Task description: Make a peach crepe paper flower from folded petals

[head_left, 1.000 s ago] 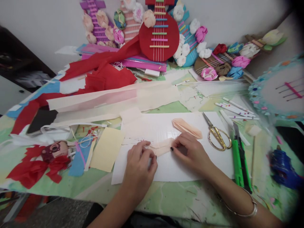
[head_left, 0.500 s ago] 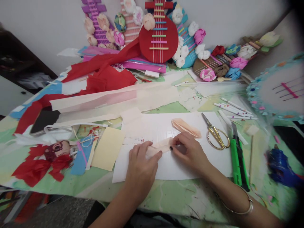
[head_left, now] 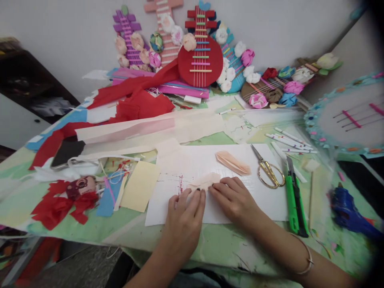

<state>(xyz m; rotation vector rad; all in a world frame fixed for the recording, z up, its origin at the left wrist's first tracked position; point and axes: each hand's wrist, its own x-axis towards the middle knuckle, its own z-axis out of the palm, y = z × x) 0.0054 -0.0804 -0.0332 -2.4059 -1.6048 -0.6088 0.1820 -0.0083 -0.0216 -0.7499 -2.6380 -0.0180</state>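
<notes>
The work piece, a pale folded paper strip (head_left: pixel 207 181), lies near the middle of a white board (head_left: pixel 265 200), which rests flat on the table (head_left: pixel 228 250). The two hands are positioned side by side, slightly apart, along the near edge of the strip. The left hand (head_left: pixel 186 218) places its fingertips on the near edge, palm down. The right hand (head_left: pixel 235 200) has its fingers drawn together at the right end of the strip. It cannot be determined whether either hand pinches the paper or only presses it against the board.

A peach folded paper piece (head_left: pixel 232 163) lies on the board, beyond the right hand. Gold-handled scissors (head_left: pixel 268 172) lie to its right, blades closed, tips directed away from the person. A green utility knife (head_left: pixel 294 204) is located beside the right edge of the board; a blue glue gun (head_left: pixel 348 212) is located farther right.

A yellow sheet (head_left: pixel 141 186) lies to the left of the board. A long cream paper sheet (head_left: pixel 198 124) extends across the table behind it. A red model instrument (head_left: pixel 200 66) stands at the rear.
</notes>
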